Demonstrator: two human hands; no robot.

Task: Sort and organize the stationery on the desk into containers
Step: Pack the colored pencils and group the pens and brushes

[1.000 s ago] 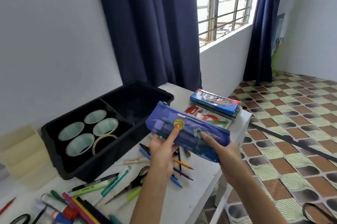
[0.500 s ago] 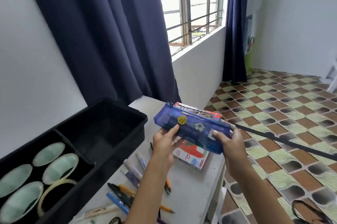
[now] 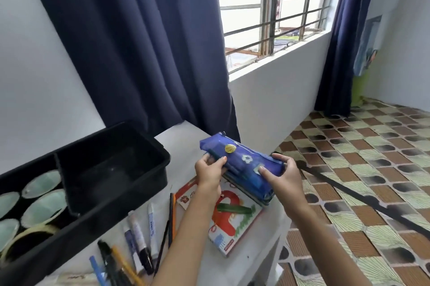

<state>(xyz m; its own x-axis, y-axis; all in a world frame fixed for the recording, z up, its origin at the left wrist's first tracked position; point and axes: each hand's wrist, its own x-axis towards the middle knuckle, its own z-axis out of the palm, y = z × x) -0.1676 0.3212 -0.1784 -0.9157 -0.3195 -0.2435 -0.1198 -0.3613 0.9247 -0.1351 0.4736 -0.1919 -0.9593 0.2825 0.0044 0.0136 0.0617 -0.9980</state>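
Blue pencil case (image 3: 242, 164) at frame centre, held at both ends — left hand (image 3: 209, 169) gripping its left end, right hand (image 3: 282, 172) curled round its right end. It sits above a colourful book (image 3: 232, 220) on the white desk (image 3: 186, 136); black tray (image 3: 111, 169) at left.

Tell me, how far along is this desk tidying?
Roughly midway. Done: tape rolls sit in the left compartment of the black tray. In hand: left hand and right hand grip the blue pouch. Left: pens and markers lie loose on the desk.
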